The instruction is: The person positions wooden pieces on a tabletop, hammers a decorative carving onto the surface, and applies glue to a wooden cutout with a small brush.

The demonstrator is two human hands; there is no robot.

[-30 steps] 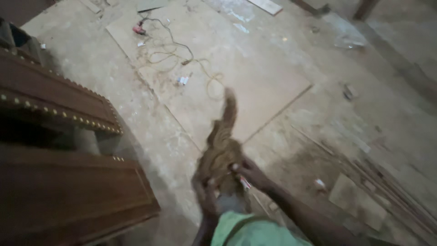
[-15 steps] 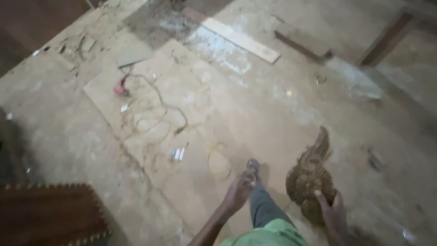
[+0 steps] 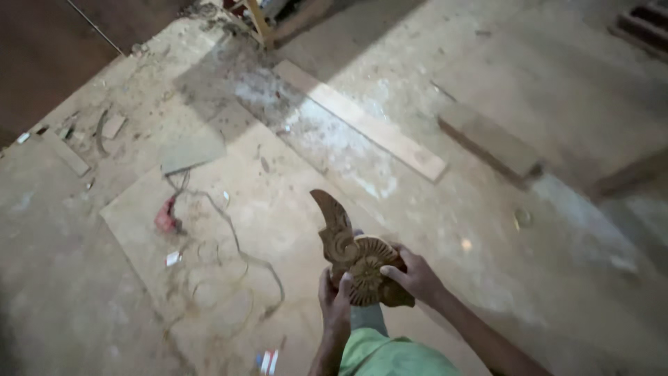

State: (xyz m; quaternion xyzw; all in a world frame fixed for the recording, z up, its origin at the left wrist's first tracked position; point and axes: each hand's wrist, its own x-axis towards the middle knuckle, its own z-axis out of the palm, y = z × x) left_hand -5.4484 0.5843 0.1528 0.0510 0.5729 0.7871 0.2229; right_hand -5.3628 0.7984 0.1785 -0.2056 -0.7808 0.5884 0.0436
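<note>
Both hands now clasp the carved wooden ornament [image 3: 358, 259].
Left hand [image 3: 335, 303] has joined right hand [image 3: 416, 276]; dusty floor [image 3: 487, 230] beneath them.

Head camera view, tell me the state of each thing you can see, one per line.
Carved wooden piece: held up off the floor, in both hands.
Left hand: gripping its lower left edge.
Right hand: gripping its right side.
Red tool: lying on floor sheet, cord loose.
Pale plank: flat on floor.
</note>
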